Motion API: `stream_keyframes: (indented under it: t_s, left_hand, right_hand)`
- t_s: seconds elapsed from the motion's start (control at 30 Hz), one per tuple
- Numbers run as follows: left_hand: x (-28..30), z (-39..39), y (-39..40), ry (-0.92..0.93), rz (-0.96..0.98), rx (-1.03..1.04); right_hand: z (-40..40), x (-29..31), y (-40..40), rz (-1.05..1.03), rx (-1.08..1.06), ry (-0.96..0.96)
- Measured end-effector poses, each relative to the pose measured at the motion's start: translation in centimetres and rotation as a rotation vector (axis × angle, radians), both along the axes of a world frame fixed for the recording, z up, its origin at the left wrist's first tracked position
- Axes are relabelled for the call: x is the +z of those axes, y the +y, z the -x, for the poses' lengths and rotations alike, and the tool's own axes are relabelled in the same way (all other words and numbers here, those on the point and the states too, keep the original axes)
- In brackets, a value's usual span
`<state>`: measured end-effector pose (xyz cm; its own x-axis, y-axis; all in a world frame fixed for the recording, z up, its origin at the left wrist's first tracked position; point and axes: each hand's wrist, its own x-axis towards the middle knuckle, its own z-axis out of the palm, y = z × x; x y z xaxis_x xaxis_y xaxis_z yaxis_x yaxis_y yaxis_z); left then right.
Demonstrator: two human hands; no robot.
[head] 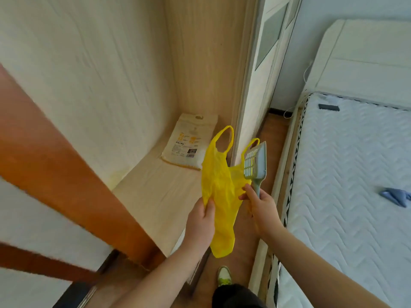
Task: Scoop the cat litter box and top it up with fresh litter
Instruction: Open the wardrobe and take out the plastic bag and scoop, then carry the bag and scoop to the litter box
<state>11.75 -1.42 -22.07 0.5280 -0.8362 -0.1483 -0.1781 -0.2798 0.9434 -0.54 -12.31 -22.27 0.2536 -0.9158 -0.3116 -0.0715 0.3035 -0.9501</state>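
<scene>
Holding yellow bag [219, 192], scoop [255, 162]; litter pack [189, 144] print unreadable.

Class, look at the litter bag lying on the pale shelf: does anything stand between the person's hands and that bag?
Nothing rests on the shelf between them. But both hands are occupied: the left hand pinches the yellow plastic bag, which hangs partly before the litter bag; the right hand grips the scoop.

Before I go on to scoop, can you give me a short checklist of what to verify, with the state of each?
1. Scoop in right hand: ok, held by its handle.
2. Bag held: ok, left hand pinches one side, right fingers the other.
3. Bag mouth open: not ok, it hangs flat.
4. Litter pack near: ok, leaning in the wooden corner.
5. Litter box located: cannot tell, none in view.
</scene>
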Motion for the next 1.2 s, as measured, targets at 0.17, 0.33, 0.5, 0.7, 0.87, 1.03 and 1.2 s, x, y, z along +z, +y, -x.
stream_keyframes:
  t_s: [0.17,0.33,0.5,0.7,0.87,1.03,1.2]
  left_hand:
    - [0.8,1.6,6.6,0.022,0.013,-0.141]
    - [1.2,4.6,11.0,0.034,0.003,-0.231]
    - [2.4,8.9,12.3,0.050,0.027,-0.317]
    - [3.1,15.5,14.6,0.088,0.079,-0.507]
    - [2.4,22.3,16.4,-0.005,0.119,-0.725]
    - [1.9,32.8,19.0,-0.020,0.130,-0.877]
    - [1.5,45.2,23.3,0.041,0.087,-0.922]
  right_hand:
    - [3.7,0.1,6.5,0.004,-0.112,-0.055]
    - [8.4,1.0,12.6,0.009,-0.205,-0.054]
    - [13.2,1.6,17.0,0.033,-0.230,0.059]
    - [20.3,2.6,20.5,-0.043,-0.419,-0.104]
    - [27.6,2.6,24.8,-0.085,-0.566,-0.164]
    - [38.6,2.3,32.0,-0.110,-0.741,-0.106]
    - [50.4,2.3,40.0,-0.083,-0.914,-0.113]
